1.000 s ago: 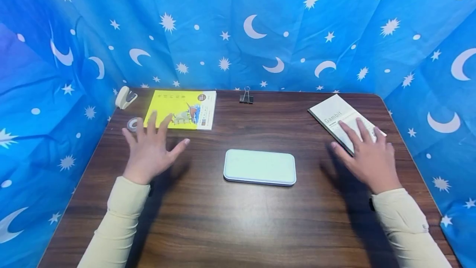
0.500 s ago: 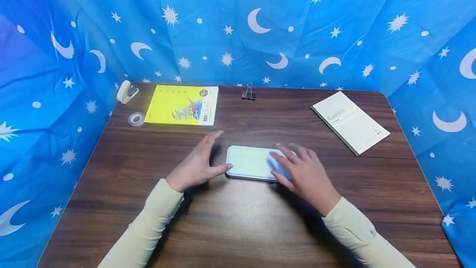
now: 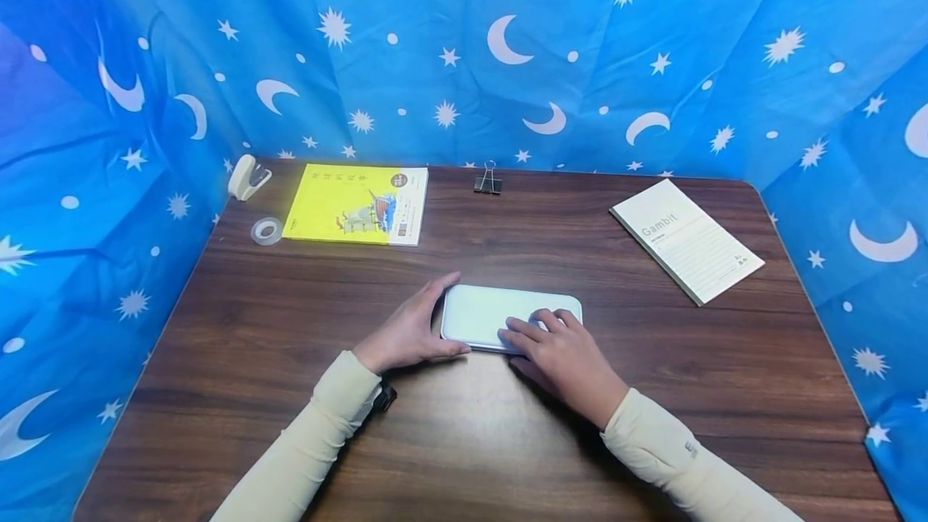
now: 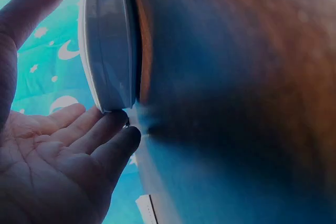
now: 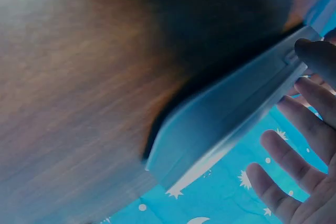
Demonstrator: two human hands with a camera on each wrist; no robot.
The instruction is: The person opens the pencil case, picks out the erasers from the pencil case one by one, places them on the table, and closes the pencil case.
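A flat pale blue case (image 3: pixel 500 312) lies in the middle of the brown table (image 3: pixel 290 425). My left hand (image 3: pixel 413 330) brackets its left end, fingers along the far corner and thumb at the near edge. In the left wrist view the fingertips (image 4: pixel 113 127) touch the case's (image 4: pixel 107 40) corner. My right hand (image 3: pixel 561 349) rests on the lid's near right part with its fingers fairly straight. In the right wrist view the thumb (image 5: pixel 317 56) sits at the case's (image 5: pixel 231 114) edge seam, the other fingers (image 5: pixel 294 156) spread over the lid.
At the back left lie a yellow book (image 3: pixel 355 204), a tape roll (image 3: pixel 266 230) and a small white stapler (image 3: pixel 246 177). A binder clip (image 3: pixel 487 181) sits at the back centre. A white "Gambit" booklet (image 3: pixel 685 238) lies at the right. Blue star-patterned cloth (image 3: pixel 507 63) walls three sides.
Both hands came in from the table's sides to the case. The left hand now clasps its left end and the right hand has settled on the lid.
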